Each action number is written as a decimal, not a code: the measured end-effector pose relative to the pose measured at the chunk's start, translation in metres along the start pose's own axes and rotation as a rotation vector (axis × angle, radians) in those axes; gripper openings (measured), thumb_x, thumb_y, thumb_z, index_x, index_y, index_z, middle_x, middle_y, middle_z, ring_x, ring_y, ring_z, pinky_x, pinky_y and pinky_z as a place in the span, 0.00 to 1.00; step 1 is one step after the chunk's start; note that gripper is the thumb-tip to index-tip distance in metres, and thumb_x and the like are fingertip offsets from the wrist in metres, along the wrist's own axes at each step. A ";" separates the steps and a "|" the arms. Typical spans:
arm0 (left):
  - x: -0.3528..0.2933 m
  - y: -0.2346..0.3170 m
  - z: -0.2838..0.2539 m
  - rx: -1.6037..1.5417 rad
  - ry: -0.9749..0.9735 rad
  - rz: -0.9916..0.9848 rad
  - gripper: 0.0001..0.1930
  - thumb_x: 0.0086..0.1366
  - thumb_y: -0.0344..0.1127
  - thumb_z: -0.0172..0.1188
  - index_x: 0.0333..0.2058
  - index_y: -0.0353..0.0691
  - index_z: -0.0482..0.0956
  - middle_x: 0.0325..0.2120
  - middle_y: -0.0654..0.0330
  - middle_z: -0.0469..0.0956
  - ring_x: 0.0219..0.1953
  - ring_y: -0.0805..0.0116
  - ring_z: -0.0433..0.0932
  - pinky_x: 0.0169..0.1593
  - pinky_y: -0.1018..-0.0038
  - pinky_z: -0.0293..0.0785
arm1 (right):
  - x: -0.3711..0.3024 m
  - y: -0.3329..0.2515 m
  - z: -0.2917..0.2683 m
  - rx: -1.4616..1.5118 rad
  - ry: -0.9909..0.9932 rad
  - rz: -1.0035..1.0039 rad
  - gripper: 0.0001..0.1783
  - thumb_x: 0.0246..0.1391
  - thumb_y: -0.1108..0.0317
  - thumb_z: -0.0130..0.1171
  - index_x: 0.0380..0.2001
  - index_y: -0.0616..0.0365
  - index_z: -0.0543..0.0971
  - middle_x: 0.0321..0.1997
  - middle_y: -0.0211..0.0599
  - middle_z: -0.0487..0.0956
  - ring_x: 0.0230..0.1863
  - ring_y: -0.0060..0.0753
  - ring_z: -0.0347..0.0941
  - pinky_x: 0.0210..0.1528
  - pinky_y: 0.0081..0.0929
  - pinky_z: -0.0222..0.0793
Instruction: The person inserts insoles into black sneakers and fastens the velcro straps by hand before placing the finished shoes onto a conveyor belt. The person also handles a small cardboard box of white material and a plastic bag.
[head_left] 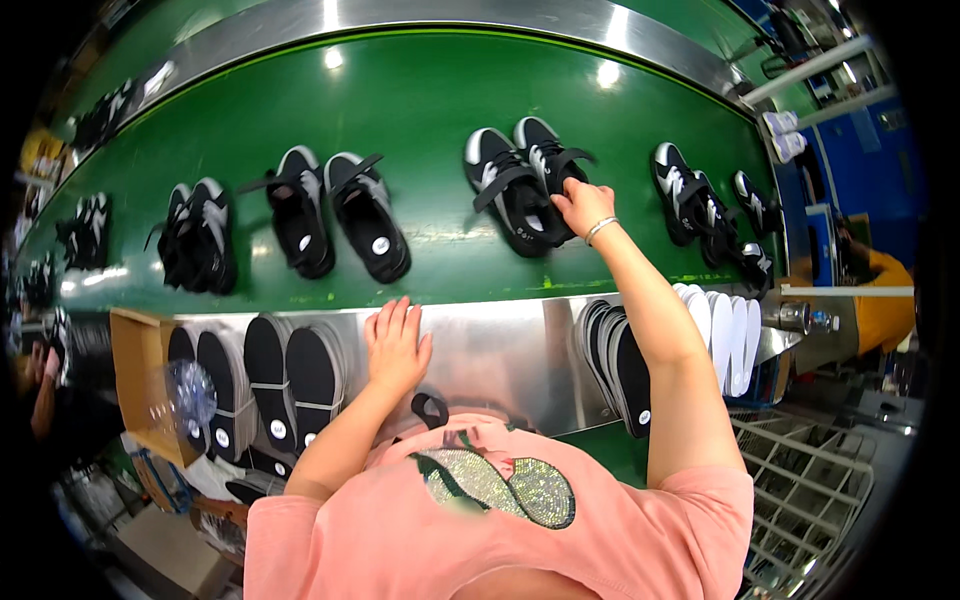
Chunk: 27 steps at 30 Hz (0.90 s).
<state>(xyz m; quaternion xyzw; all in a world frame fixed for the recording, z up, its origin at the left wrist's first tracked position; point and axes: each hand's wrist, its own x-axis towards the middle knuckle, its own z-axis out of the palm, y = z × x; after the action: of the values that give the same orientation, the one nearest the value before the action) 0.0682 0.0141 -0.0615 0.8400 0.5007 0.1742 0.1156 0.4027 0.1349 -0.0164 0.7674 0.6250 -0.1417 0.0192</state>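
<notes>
My right hand (pixel 585 208), with a bracelet at the wrist, reaches out over the green surface. Its fingers are closed at the heel opening of a black sneaker (pixel 543 148) with a grey toe and a strap. Touching that sneaker on its left is a matching sneaker (pixel 495 165), strap loose. My left hand (pixel 397 346) lies with fingers stretched on the edge of the metal ledge (pixel 480 350), holding nothing. Farther left stands another pair, a sneaker (pixel 301 205) and its mate (pixel 366 215), both with open straps and a white round label inside.
Bundled black insoles (pixel 265 375) fill the ledge's left part beside a cardboard box (pixel 140 375). More dark insoles (pixel 622 360) and white insoles (pixel 738 335) stand at the right. Other sneakers (pixel 200 235) line the green surface (pixel 430 90). A wire rack (pixel 800 480) is lower right.
</notes>
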 end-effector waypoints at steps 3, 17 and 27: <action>0.000 0.000 0.007 -0.020 0.024 0.013 0.22 0.48 0.40 0.56 0.43 0.39 0.68 0.46 0.54 0.66 0.51 0.56 0.61 0.53 0.59 0.51 | -0.012 -0.009 0.005 0.290 -0.063 0.047 0.21 0.45 0.51 0.50 0.35 0.56 0.72 0.35 0.45 0.76 0.42 0.46 0.71 0.51 0.40 0.52; 0.013 0.055 -0.017 -0.694 0.100 -0.162 0.27 0.50 0.41 0.57 0.47 0.35 0.63 0.46 0.46 0.64 0.52 0.49 0.59 0.54 0.63 0.55 | -0.152 -0.082 -0.013 0.050 -0.167 0.055 0.18 0.37 0.58 0.52 0.31 0.58 0.75 0.32 0.47 0.77 0.38 0.48 0.72 0.45 0.39 0.63; -0.004 0.087 -0.027 -0.249 0.005 0.166 0.30 0.38 0.36 0.61 0.44 0.34 0.66 0.48 0.48 0.62 0.53 0.48 0.57 0.55 0.57 0.52 | -0.275 -0.075 0.024 0.071 0.118 -0.125 0.14 0.47 0.57 0.49 0.28 0.58 0.71 0.19 0.43 0.75 0.26 0.45 0.73 0.51 0.41 0.52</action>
<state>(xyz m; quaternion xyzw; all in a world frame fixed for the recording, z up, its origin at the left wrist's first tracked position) 0.1252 -0.0301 -0.0050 0.8572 0.4045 0.2459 0.2029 0.2766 -0.1157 0.0377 0.7341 0.6663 -0.1193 -0.0537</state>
